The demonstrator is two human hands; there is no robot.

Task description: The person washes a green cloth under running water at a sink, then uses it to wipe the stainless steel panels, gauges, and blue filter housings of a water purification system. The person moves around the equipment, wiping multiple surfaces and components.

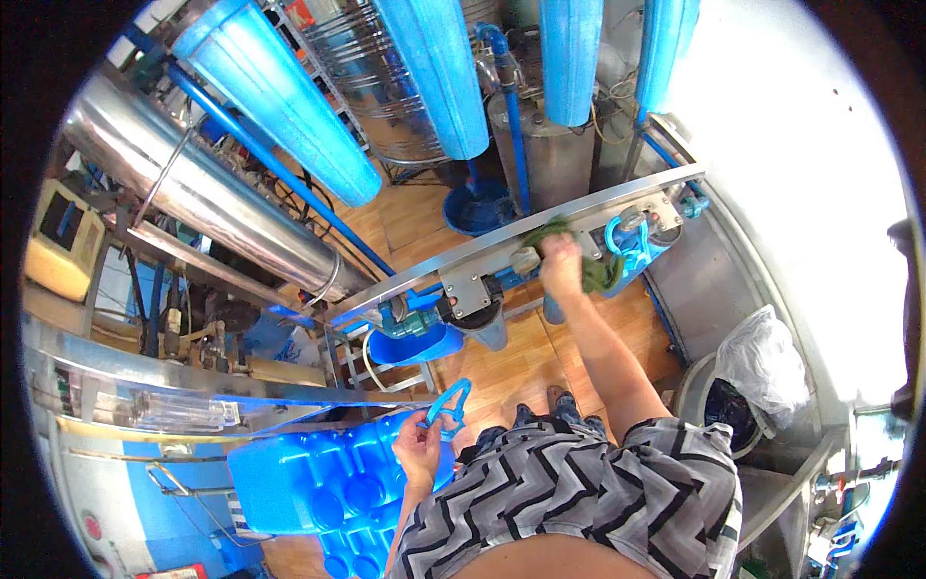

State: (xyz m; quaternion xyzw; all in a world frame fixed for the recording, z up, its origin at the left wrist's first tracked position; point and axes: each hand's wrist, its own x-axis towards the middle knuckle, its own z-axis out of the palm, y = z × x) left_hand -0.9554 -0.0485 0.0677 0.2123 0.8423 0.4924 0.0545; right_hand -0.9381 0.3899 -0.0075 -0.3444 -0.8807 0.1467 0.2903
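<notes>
My left hand [417, 450] is closed round a light-blue plastic loop [451, 400], held up over the blue water jugs [280, 482] at lower left. My right arm stretches forward to the metal rail [617, 201]. There my right hand [561, 268] is closed on a dark green cloth [605, 276], which bunches out on both sides of the fingers. Beside that hand a round pale knob [526, 260] sits on the rail. A similar light-blue loop [614, 236] hangs further right along the rail.
Tall blue filter housings [424, 77] hang ahead, with a steel cylinder [193, 174] at left. A blue bucket [477, 207] stands beyond the rail and a blue basin [415, 344] below it. To the right is a bin [702, 381] with a clear plastic bag [762, 362].
</notes>
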